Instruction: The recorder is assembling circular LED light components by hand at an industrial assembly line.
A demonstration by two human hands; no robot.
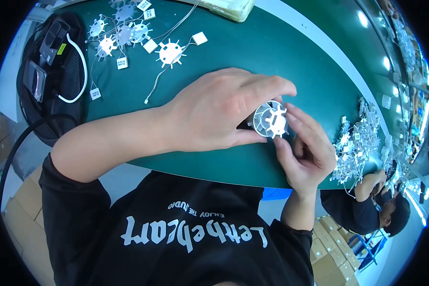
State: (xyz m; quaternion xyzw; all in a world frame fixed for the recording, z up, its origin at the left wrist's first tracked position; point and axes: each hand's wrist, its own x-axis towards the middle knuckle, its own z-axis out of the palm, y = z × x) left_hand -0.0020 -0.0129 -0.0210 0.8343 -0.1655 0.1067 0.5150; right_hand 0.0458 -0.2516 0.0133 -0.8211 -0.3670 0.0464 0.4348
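My left hand (219, 107) is wrapped round a white round plastic housing (260, 117) with ribs inside its open end. Over that end lies a bright white spoked plate (275, 122), tilted and partly inside the rim. My right hand (310, 148) is closed with thumb and fingertips at the plate's right and lower edges. Much of the housing is hidden behind the left hand's fingers and palm. Just beyond the left hand, another white spoked plate (170, 53) lies on the green table, with thin wires and a small white block (200, 38) attached.
More spoked plates (124, 34) with wires and blocks lie at the far left. Beside them sits a black bag (52, 76) with devices and a white cable. A large heap of wired parts (360, 143) covers the right side, near a co-worker (367, 209). A yellowish wrapped pack (231, 7) lies at the far edge.
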